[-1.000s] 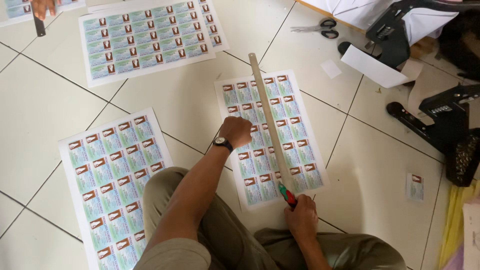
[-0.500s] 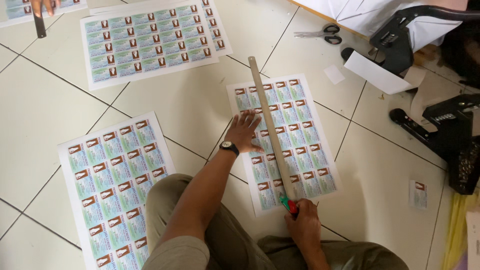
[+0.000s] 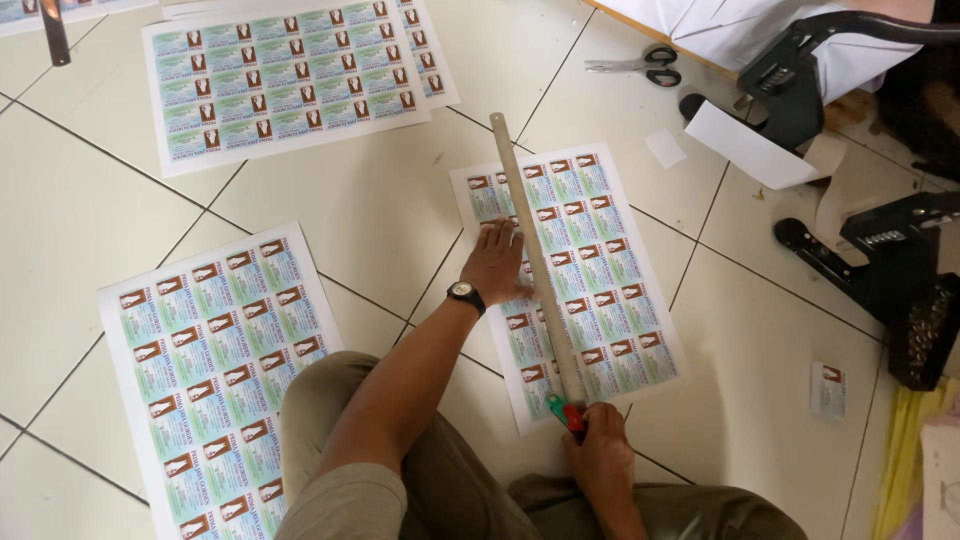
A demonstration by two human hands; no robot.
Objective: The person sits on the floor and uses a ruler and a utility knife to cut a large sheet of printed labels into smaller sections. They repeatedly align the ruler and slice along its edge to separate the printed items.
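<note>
Left hand (image 3: 497,262) presses flat, fingers spread, on a long metal ruler (image 3: 535,262) lying across a printed card sheet (image 3: 600,260), while the right hand (image 3: 598,455) grips a red-green cutter (image 3: 567,412) at the ruler's near end.

Print workshop: card sheets (image 3: 285,85), cutter (image 3: 880,265)

You work in soft, even daylight. The white floor (image 3: 330,215) looks bright, with only a mild sheen and no hard glare. Your left hand (image 3: 495,262) drops a faint shadow on the printed sheet (image 3: 600,250). Everything looks sharp, though floor lines bend slightly near the edges.
</note>
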